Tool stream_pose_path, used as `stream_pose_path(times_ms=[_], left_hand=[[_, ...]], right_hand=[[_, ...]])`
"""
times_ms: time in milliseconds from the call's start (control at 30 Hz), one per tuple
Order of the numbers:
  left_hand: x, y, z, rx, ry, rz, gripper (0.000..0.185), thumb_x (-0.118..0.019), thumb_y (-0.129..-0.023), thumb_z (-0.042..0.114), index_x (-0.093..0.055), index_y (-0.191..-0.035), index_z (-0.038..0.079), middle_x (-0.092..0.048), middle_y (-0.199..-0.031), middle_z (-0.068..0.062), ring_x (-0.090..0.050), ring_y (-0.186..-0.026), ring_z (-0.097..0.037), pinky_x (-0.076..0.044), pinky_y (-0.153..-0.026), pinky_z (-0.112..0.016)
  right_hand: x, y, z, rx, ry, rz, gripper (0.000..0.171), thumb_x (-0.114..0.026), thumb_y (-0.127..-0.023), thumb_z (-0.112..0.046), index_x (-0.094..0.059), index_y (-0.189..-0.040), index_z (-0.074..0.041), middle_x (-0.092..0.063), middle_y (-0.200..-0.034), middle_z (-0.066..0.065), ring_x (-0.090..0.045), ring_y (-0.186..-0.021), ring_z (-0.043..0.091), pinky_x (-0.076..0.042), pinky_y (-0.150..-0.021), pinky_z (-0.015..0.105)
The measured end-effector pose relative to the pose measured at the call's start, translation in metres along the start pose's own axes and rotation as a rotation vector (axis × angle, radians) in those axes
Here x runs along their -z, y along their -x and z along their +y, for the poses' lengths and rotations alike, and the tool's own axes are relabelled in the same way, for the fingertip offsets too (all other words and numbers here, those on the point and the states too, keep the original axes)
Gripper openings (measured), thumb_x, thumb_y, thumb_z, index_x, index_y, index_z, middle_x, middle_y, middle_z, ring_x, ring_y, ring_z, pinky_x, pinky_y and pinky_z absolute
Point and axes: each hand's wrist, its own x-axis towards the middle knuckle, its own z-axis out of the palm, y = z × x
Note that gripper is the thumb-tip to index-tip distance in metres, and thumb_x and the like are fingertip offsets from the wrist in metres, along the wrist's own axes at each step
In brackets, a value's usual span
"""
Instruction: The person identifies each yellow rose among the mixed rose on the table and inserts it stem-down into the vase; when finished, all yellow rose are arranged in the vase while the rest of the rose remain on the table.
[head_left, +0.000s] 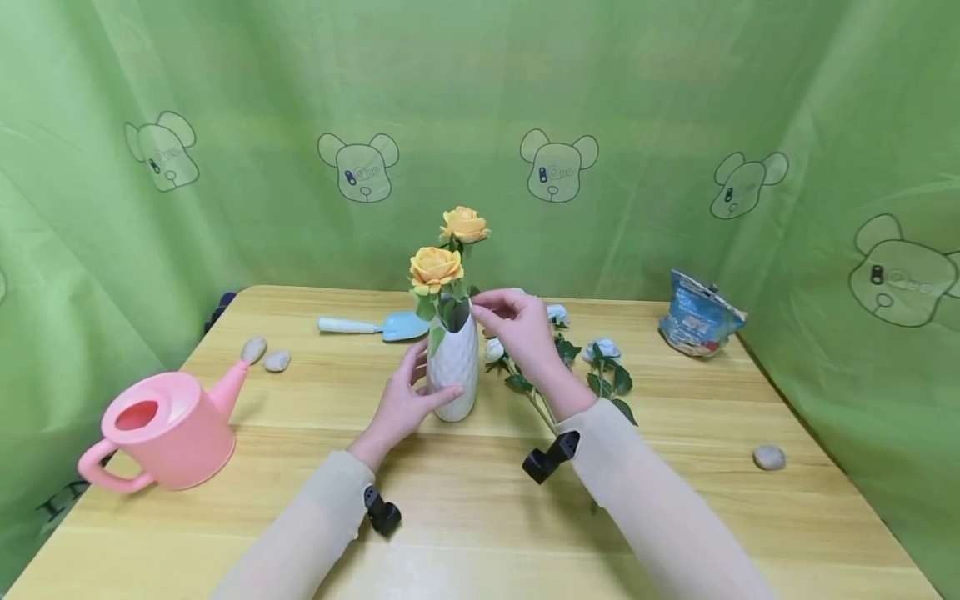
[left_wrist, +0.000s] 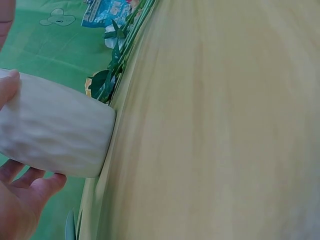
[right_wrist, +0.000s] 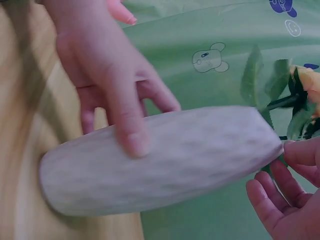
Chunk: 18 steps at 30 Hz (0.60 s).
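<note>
The white vase stands upright near the middle of the desk, a slim, bulging ceramic shape with a dimpled, faceted skin, and it holds two orange roses on leafy green stems.

At the desk's left edge sits a pink plastic watering can with a round opening and a long spout, and just beyond the spout lie two smooth pebbles. Toward the far edge, left of the vase, rests a pale blue scoop with a white handle.

The left hand grips the vase low on its side, fingers curled round the body and thumb against it (the wrist views show the contact plainly). The right hand is at the vase's mouth, its fingers pinching a stem among the leaves at the rim. Both sleeves are beige, each with a small black camera mount.

Right of the vase, loose white roses with dark leaves lie flat on the desk. Near the far right corner slumps a crinkled blue bag; its print is too small to read. One more pebble lies by the right edge.

The desk is light, glossy wood grain. Green cloth printed with outlined bear heads hangs all round.
</note>
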Motion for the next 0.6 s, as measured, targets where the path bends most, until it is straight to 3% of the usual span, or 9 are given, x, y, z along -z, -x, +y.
stream_pose_path(times_ms=[133,367,600], left_hand=[[0.0,-0.002,-0.001,-0.003,-0.006,0.003,0.081,-0.077,-0.077,0.017,-0.031,-0.143,0.015,-0.043,-0.136,-0.014,-0.044,-0.122,-0.031,-0.041,-0.098,-0.042],[-0.001,-0.013,-0.029,0.01,-0.011,0.027,0.085,-0.082,-0.07,0.03,-0.034,-0.141,0.026,-0.044,-0.134,-0.008,-0.046,-0.12,-0.027,-0.044,-0.096,-0.04],[-0.002,-0.01,-0.028,-0.047,-0.024,0.057,0.085,-0.083,-0.068,0.032,-0.038,-0.139,0.025,-0.049,-0.129,-0.006,-0.05,-0.114,-0.026,-0.047,-0.092,-0.04]], right_hand=[[0.006,0.009,0.011,-0.02,-0.018,-0.01,0.02,-0.067,-0.085,-0.01,-0.067,-0.1,0.004,-0.063,-0.095,0.015,-0.06,-0.079,0.024,-0.056,-0.071,0.041],[0.023,0.02,0.026,-0.072,-0.037,-0.007,0.024,-0.067,-0.085,-0.01,-0.064,-0.103,0.006,-0.064,-0.094,0.017,-0.062,-0.077,0.023,-0.056,-0.069,0.042],[0.05,0.032,0.043,-0.201,-0.066,0.013,0.025,-0.066,-0.086,-0.01,-0.062,-0.107,0.004,-0.063,-0.095,0.015,-0.063,-0.079,0.028,-0.057,-0.068,0.037]])
